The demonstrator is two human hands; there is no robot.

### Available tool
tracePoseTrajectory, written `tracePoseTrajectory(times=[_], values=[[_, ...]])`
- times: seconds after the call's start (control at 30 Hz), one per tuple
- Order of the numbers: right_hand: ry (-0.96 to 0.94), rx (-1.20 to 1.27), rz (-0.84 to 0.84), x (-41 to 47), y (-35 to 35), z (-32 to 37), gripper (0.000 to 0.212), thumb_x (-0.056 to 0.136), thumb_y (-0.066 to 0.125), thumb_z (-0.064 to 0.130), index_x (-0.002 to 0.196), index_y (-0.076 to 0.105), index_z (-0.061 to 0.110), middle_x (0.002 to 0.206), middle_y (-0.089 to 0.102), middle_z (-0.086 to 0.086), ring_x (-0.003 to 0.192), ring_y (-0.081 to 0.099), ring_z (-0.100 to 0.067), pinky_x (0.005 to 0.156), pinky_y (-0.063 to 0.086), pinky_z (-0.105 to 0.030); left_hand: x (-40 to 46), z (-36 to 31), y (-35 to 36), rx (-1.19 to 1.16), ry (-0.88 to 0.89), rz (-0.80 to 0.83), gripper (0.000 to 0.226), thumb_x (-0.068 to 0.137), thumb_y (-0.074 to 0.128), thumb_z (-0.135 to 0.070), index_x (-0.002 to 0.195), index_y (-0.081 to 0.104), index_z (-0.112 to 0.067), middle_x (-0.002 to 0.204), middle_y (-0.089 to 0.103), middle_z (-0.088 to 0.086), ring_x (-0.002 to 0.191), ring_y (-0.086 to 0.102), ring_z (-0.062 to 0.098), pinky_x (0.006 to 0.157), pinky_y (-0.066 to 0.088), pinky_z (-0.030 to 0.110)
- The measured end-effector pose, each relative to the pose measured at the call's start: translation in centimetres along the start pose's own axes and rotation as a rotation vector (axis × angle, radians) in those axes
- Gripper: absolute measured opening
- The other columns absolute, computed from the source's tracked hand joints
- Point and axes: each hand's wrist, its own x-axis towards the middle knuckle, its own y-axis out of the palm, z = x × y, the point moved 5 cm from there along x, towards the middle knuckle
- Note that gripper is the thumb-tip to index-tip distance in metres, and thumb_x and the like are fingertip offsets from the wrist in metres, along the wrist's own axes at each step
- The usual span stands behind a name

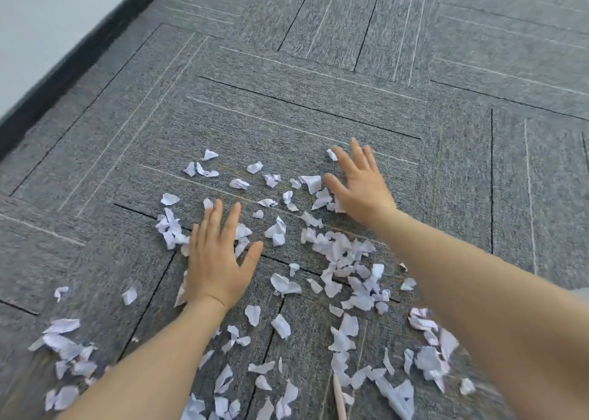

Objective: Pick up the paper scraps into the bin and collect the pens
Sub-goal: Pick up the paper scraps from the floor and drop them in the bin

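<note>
From the head camera, white scraps [345,253] lay scattered over the grey carpet [318,107]. The left hand [216,260] and right hand [360,183] were spread flat, palms down among the scraps, gripping nothing. A pen [338,399] lay near the bottom edge, its long axis running almost straight away from the camera.

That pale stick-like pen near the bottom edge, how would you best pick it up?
Pinch the pen across its slim shaft from above, using the right hand, nearer that side. It lies flat on the carpet, partly among paper scraps, its lower end out of frame.
</note>
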Motion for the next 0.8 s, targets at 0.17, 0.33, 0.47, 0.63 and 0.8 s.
tracePoseTrajectory(times=[0.17,0.33,0.47,0.63,0.8], values=[[-0.27,0.026,0.133,-3.9,1.6,3.4,0.064,0.096,0.023,0.059,0.152,0.022,0.029,0.161,0.015,0.008,0.148,0.004,-0.01,0.12,0.01,-0.046,-0.2,0.2,0.0,-0.057,-0.003,0.012,0.072,0.089,0.021,-0.065,0.15,0.008,-0.027,0.16,0.001,0.003,0.147,-0.001,0.018,0.118,0.005,0.044],[-0.366,0.068,0.059,-5.4,0.8,6.1,0.053,0.096,0.031,0.052,0.145,0.035,0.033,0.158,0.024,0.009,0.146,0.016,-0.014,0.116,0.017,-0.045,0.0,0.3,0.1,-0.068,-0.003,0.025,0.071,0.09,0.021,-0.062,0.15,0.008,-0.026,0.16,0.002,0.002,0.146,-0.003,0.017,0.119,0.005,0.044],[-0.328,-0.077,0.207,0.2,3.5,8.8,0.067,0.094,0.031,0.063,0.152,0.012,0.037,0.163,-0.002,0.008,0.148,-0.012,-0.018,0.119,-0.003,-0.045,0.3,0.2,-0.9,-0.167,-0.028,0.007,0.069,0.09,0.026,-0.055,0.148,0.012,-0.022,0.158,0.013,0.006,0.145,0.01,0.023,0.117,0.015,0.046],[-0.443,-0.061,0.246,-1.2,5.4,10.2,0.068,0.097,0.032,0.056,0.154,0.014,0.024,0.163,0.003,0.006,0.148,-0.009,-0.015,0.12,-0.005,-0.039,7.6,2.5,-3.7,-0.012,0.013,-0.072,0.065,0.093,0.029,-0.049,0.149,0.014,-0.019,0.158,0.013,0.01,0.145,0.011,0.029,0.117,0.013,0.048],[-0.56,-0.001,0.354,-5.2,4.1,10.5,0.052,0.1,0.038,0.043,0.146,0.038,0.02,0.159,0.024,0.004,0.147,0.014,-0.013,0.12,0.009,-0.035,13.7,5.0,-3.0,0.002,0.005,0.15,0.064,0.096,0.025,-0.051,0.151,0.006,-0.024,0.16,-0.002,0.006,0.146,-0.003,0.025,0.118,0.003,0.047]])
